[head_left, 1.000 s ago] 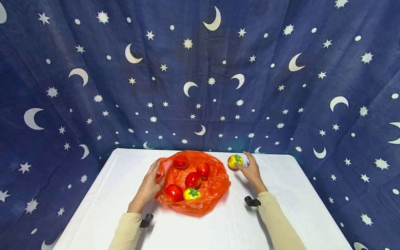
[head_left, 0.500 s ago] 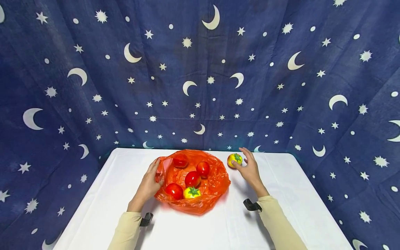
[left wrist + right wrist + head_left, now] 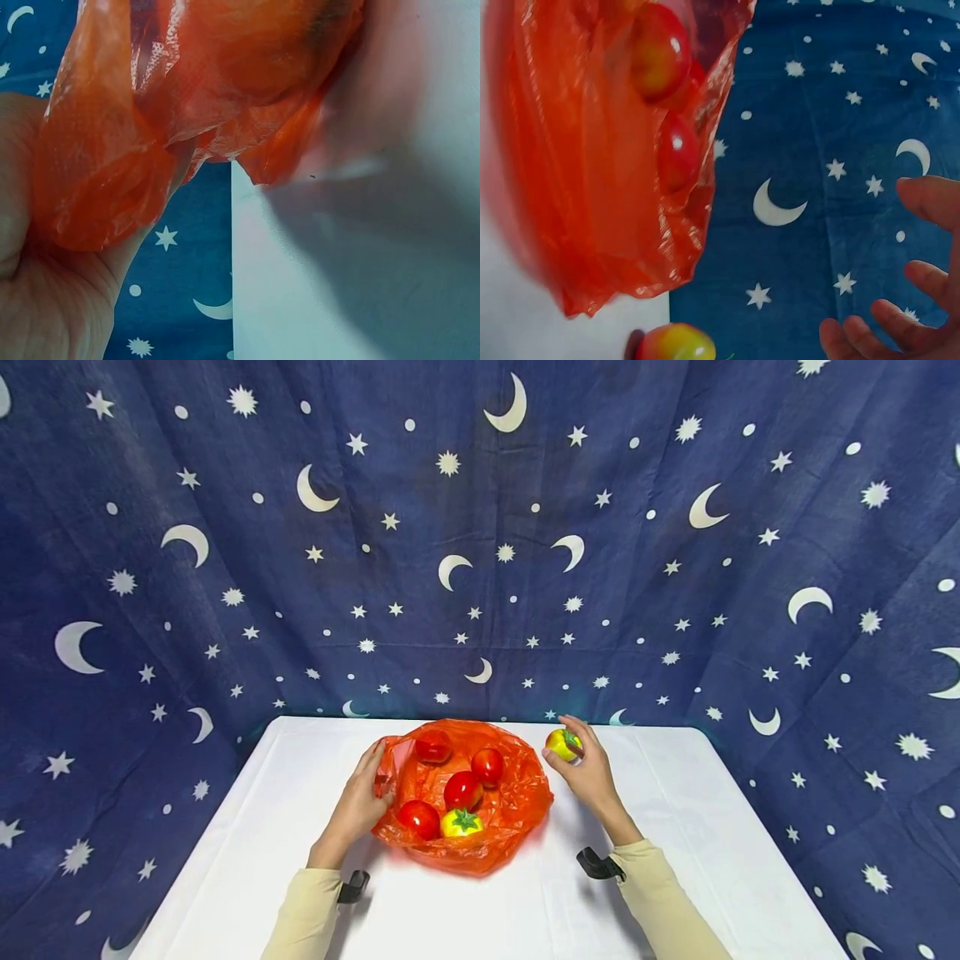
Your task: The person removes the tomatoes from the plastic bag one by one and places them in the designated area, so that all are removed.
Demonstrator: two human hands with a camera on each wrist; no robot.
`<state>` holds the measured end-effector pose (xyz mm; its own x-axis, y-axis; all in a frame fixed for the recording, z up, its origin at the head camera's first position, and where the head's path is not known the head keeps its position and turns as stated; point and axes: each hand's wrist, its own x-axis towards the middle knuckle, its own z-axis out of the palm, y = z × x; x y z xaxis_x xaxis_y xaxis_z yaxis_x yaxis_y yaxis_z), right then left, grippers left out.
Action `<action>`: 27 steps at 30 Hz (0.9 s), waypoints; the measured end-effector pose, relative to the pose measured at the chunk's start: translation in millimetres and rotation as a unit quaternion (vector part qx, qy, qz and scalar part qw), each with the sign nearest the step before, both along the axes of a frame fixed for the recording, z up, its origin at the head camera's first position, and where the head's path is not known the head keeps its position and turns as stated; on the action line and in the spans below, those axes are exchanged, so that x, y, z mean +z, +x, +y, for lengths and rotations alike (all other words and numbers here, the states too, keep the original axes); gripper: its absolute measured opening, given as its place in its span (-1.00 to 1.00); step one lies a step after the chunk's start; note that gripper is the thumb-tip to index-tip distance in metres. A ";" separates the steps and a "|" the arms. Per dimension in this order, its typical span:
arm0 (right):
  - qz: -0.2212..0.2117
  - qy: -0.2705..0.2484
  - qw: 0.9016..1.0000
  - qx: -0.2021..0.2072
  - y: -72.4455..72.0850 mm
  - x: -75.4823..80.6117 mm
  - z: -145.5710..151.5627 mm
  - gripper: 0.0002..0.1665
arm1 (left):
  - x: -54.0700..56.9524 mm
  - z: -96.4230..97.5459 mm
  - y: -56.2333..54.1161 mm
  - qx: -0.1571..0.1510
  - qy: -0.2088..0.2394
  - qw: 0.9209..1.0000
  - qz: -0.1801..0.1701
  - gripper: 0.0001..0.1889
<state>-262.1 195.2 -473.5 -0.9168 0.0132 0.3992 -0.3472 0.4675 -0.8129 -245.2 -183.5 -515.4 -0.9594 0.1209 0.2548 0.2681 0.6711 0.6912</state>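
My left hand (image 3: 354, 810) grips the left rim of an orange-red plastic bag (image 3: 517, 802); in the left wrist view, the thin film (image 3: 97, 172) passes between thumb and fingers. Several glossy red tomatoes (image 3: 462, 791) lie inside the spread mouth, along with a yellow tomato (image 3: 461, 823) with a green star-shaped top. To the right of the bag, a yellow-and-red tomato (image 3: 558, 744) rests on the table. Around it is my right hand (image 3: 592, 777), thumb on the near side. The right wrist view shows the fingers (image 3: 930, 279) spread and apart from this tomato (image 3: 679, 343).
A white cloth covers the table (image 3: 675, 860). Its back edge runs just beyond the bag and the loose tomato. Behind it hangs a dark blue curtain (image 3: 480, 527) with moons and stars. A black strap mount (image 3: 598, 864) sticks out at the right wrist.
My right hand has shifted left, bringing its fingers over the far side of the loose tomato. My left hand, the bag and the tomatoes stay where they were.
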 end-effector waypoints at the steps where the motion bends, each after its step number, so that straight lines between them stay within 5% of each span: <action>1: 0.001 -0.002 1.000 0.002 1.5 1.7 -1.2 -0.29 | 0.2 0.1 0.1 0.000 0.000 1.000 0.000 -0.01; 12: 0.005 0.006 0.999 0.035 42.9 48.7 -29.3 -0.31 | -1.6 0.8 -1.7 0.001 0.003 1.000 0.013 -0.02; 27: -0.018 -0.005 0.994 0.107 47.1 43.0 -49.5 -0.32 | -0.9 2.0 -2.4 0.009 -0.003 1.000 0.004 -0.01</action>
<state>-214.9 145.7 -430.5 -0.9126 -0.1799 0.3672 -0.4087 0.3771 -0.8311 -247.6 -181.5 -516.3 -0.9596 0.1048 0.2611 0.2608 0.6794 0.6858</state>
